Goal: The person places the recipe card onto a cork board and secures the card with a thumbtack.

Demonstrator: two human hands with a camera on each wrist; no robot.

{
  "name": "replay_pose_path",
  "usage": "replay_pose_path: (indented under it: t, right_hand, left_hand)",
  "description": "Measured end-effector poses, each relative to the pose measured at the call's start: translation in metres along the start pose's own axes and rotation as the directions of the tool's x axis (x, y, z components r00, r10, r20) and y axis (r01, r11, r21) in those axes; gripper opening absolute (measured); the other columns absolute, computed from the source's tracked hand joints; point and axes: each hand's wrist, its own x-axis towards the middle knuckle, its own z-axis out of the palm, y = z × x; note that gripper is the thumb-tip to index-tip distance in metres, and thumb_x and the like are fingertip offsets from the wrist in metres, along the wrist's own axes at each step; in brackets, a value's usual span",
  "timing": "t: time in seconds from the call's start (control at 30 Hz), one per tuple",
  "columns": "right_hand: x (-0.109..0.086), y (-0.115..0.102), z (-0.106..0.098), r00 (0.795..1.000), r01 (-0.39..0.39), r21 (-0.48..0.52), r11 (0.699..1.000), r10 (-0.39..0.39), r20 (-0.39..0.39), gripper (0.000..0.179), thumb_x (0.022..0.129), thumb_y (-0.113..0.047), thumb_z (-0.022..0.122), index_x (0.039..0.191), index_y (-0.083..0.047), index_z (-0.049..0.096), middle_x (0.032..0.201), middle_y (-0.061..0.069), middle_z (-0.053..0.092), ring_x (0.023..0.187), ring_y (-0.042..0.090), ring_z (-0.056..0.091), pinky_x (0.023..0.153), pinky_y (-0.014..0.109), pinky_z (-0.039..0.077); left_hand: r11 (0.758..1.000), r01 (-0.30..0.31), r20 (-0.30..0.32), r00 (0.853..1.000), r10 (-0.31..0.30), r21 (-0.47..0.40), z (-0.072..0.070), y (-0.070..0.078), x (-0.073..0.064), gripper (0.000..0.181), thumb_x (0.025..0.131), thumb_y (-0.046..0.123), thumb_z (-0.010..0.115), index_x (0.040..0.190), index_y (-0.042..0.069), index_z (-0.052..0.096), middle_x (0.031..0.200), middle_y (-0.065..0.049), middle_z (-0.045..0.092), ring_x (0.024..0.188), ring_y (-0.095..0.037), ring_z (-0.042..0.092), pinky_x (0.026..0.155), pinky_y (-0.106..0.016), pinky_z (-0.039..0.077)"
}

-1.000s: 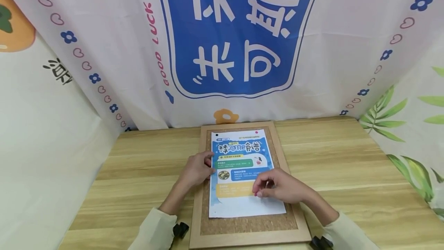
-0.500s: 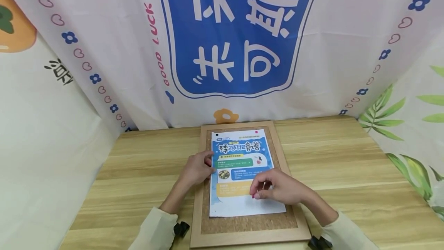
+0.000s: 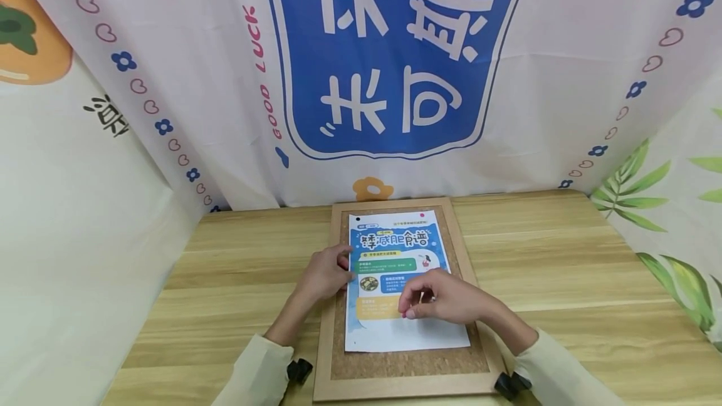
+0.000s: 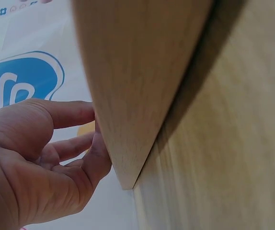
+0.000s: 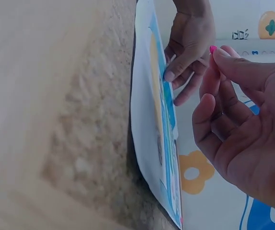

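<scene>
A printed poster in blue, green and yellow lies on a wood-framed corkboard. At its top corners sit a black push pin and a pink push pin. My left hand rests at the poster's left edge, fingers loosely bent, thumb on the paper in the right wrist view. Between thumb and index finger, my right hand pinches another pink push pin, held above the lower part of the poster. The pin's point is hard to make out.
The board lies on a wood-grain table, its far end near a printed white curtain. Bare tabletop extends on both sides of the board. The poster's lower edge bows up off the cork in the right wrist view.
My right hand has shifted a little to the left over the poster, with the pink push pin still pinched. The left hand stays at the poster's edge. The head view has turned slightly.
</scene>
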Motion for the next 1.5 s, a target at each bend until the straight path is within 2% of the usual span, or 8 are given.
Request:
replay_pose_path:
  t: [0.2,0.47,0.73,1.03,1.1,1.33,1.5]
  right_hand:
    - [0.01,0.003,0.004,0.999,-0.002,0.039,0.999,0.001,0.046,0.005,0.099,-0.014,0.076,0.103,-0.013,0.079,0.098,-0.003,0.078,0.085,0.008,0.065,0.078,0.024,0.056]
    - [0.022,0.0,0.01,0.995,0.006,0.03,1.0,-0.009,0.096,0.007,0.099,-0.012,0.076,0.104,-0.008,0.079,0.095,-0.005,0.077,0.081,0.004,0.063,0.077,0.021,0.054]
    - [0.033,-0.002,0.017,0.991,0.009,0.056,0.998,-0.017,0.132,0.01,0.098,-0.01,0.077,0.105,-0.004,0.079,0.097,0.003,0.078,0.081,0.005,0.064,0.076,0.02,0.055]
    - [0.045,-0.004,0.026,0.982,0.011,0.072,0.997,-0.024,0.189,0.008,0.097,-0.006,0.076,0.104,-0.003,0.078,0.096,0.002,0.078,0.078,0.001,0.065,0.074,0.018,0.054]
    - [0.047,-0.005,0.027,0.979,0.02,0.076,0.997,-0.035,0.201,0.008,0.097,-0.006,0.076,0.104,-0.002,0.078,0.097,0.005,0.078,0.078,0.001,0.065,0.073,0.018,0.055]
    - [0.051,-0.009,0.029,0.975,0.042,0.082,0.996,-0.059,0.212,0.008,0.098,-0.006,0.076,0.103,-0.001,0.078,0.096,0.008,0.079,0.077,-0.001,0.065,0.072,0.018,0.055]
    - [0.052,-0.008,0.03,0.975,0.03,0.089,0.996,-0.049,0.217,0.007,0.097,-0.005,0.076,0.102,-0.002,0.079,0.094,0.006,0.079,0.076,-0.001,0.065,0.071,0.017,0.055]
  left_hand:
    - [1.0,-0.012,0.003,1.0,0.012,-0.009,0.001,-0.001,0.0,0.057,0.091,-0.006,0.077,0.145,-0.003,0.062,0.097,-0.013,0.067,0.075,-0.018,0.066,0.06,-0.027,0.059]
    - [1.0,-0.005,0.0,1.0,0.005,-0.004,0.0,-0.001,-0.001,0.056,0.091,-0.004,0.077,0.146,-0.002,0.062,0.097,-0.012,0.067,0.073,-0.018,0.065,0.06,-0.027,0.058]
    - [1.0,-0.008,-0.006,1.0,0.008,-0.006,0.001,-0.003,-0.001,0.056,0.091,-0.004,0.078,0.145,-0.002,0.063,0.096,-0.012,0.068,0.072,-0.017,0.066,0.06,-0.025,0.057]
    - [1.0,-0.026,-0.003,1.0,0.026,-0.003,0.0,-0.006,0.0,0.056,0.09,-0.004,0.079,0.143,-0.003,0.063,0.094,-0.012,0.068,0.072,-0.017,0.065,0.06,-0.028,0.058]
    - [1.0,-0.025,0.001,1.0,0.025,-0.008,0.0,-0.006,0.0,0.056,0.09,-0.004,0.079,0.143,-0.003,0.063,0.095,-0.012,0.068,0.072,-0.017,0.065,0.06,-0.027,0.058]
    - [1.0,-0.003,0.008,1.0,0.003,-0.027,-0.002,-0.003,0.0,0.057,0.089,-0.004,0.079,0.144,-0.003,0.063,0.097,-0.012,0.068,0.073,-0.017,0.066,0.061,-0.027,0.059]
    - [0.999,0.006,0.009,1.0,-0.006,-0.032,-0.003,-0.002,0.0,0.057,0.09,-0.004,0.079,0.145,-0.003,0.063,0.097,-0.012,0.067,0.073,-0.017,0.066,0.061,-0.027,0.059]
